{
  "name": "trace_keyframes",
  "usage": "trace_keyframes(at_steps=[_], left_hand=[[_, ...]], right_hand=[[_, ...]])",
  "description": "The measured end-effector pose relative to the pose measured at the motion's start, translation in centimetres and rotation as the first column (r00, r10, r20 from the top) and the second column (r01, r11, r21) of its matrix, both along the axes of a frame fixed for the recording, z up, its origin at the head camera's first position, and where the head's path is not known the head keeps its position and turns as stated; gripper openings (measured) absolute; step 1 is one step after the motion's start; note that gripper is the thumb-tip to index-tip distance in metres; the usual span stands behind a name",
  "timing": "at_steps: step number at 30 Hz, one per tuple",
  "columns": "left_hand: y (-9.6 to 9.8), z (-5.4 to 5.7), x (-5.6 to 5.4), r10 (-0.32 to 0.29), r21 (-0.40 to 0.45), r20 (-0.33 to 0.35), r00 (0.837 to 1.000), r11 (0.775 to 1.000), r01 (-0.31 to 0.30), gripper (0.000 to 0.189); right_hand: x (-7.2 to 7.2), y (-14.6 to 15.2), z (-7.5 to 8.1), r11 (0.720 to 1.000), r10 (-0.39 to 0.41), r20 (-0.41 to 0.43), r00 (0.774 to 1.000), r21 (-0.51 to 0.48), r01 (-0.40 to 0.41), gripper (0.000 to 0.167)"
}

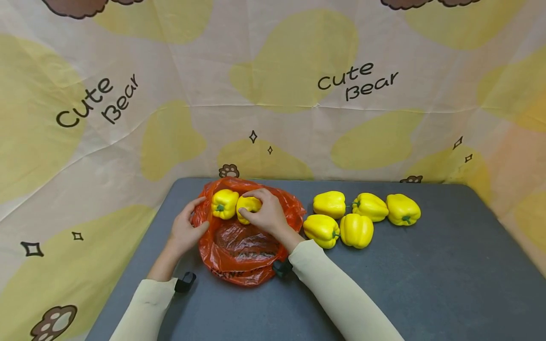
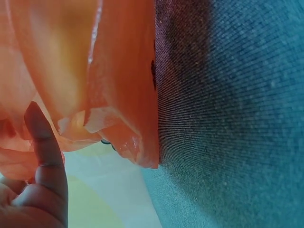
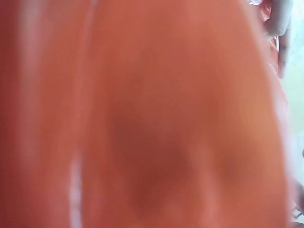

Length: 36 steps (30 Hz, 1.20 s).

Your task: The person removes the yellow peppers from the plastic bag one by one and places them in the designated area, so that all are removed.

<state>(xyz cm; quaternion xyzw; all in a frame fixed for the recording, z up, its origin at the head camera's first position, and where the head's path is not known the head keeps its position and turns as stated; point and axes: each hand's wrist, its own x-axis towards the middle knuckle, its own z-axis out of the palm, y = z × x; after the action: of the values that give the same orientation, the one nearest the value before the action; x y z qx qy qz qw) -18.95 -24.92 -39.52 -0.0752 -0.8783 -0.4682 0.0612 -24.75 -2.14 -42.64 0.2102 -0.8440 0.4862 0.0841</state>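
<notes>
An orange-red plastic bag [image 1: 239, 263] stands with its mouth spread wide. My left hand [image 1: 187, 229] holds the bag's left rim; in the left wrist view one finger [image 2: 47, 156] lies against the thin plastic. Inside the bag's mouth, my right hand [image 1: 266, 213] grips a yellow bell pepper [image 1: 244, 204], thumb on the near side and fingers over the top. Another yellow bell pepper [image 1: 224, 203] sits beside it in the bag, green stem facing me. Blurred plastic [image 3: 156, 104] fills most of the right wrist view, hiding the right hand's grip there.
Several yellow bell peppers [image 1: 356, 231] lie grouped on the grey table [image 1: 426, 284] just right of the bag. A patterned cloth backdrop [image 1: 273, 71] rises behind the table's far edge. Dark wrist cameras [image 1: 185, 282] sit at both cuffs.
</notes>
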Motion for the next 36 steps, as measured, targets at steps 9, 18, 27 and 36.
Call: trace_keyframes(at_steps=[9,18,27,36], left_hand=[[0.6,0.4,0.4,-0.002,0.018,-0.012,1.0,1.0,0.003,0.059],[0.7,0.5,0.5,0.0,0.013,-0.008,1.0,1.0,0.0,0.059],[0.8,0.5,0.5,0.011,0.008,0.006,1.0,1.0,-0.011,0.059],[0.7,0.4,0.4,0.024,0.001,0.013,1.0,1.0,-0.024,0.06]], right_hand=[[-0.3,-0.4,-0.7,0.999,-0.041,0.025,0.999,0.035,0.04,0.04],[-0.7,-0.7,-1.4,0.993,-0.059,0.041,0.997,0.1,0.055,0.042],[-1.1,-1.0,-2.2,0.988,-0.071,0.013,0.997,0.141,0.068,0.042],[-1.3,-1.2,-2.5,0.987,-0.085,0.034,0.996,0.141,0.08,0.042]])
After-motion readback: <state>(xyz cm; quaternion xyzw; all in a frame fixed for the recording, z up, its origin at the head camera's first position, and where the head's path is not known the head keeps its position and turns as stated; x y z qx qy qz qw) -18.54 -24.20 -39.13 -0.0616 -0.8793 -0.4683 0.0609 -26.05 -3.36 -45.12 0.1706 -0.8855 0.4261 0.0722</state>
